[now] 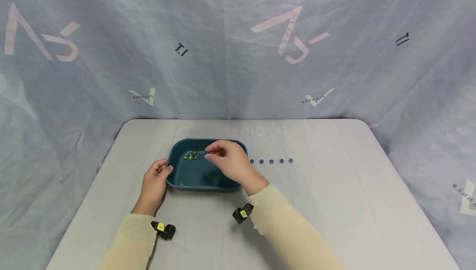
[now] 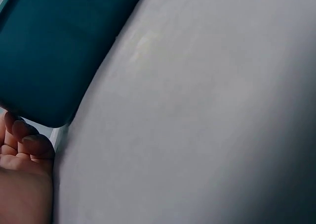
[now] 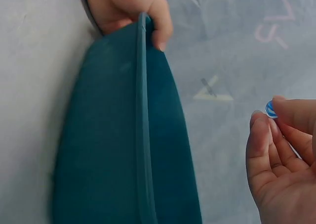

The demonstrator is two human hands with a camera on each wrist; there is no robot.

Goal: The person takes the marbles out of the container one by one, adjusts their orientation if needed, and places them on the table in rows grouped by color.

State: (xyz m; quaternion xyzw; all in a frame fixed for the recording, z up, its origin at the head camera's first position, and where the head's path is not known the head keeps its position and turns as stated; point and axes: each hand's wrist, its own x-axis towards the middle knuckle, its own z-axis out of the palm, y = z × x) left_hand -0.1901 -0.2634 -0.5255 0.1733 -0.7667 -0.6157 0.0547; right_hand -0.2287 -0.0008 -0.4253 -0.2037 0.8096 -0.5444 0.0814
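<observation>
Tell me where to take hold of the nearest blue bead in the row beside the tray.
Pinch the blue bead from straight above, fingertips on its front and back sides. It is small and low on the table, with the teal tray close on one side and the next bead on the other.

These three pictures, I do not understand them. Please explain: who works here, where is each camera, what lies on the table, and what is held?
No machine: a person works with two bare hands. One camera sits on the head and looks down; one sits on each wrist. On the grey table stands a teal tray with green beads inside. Five blue beads lie in a row to its right. The left hand holds the tray's rim. The right hand, above the tray, pinches a blue bead in its fingertips.
</observation>
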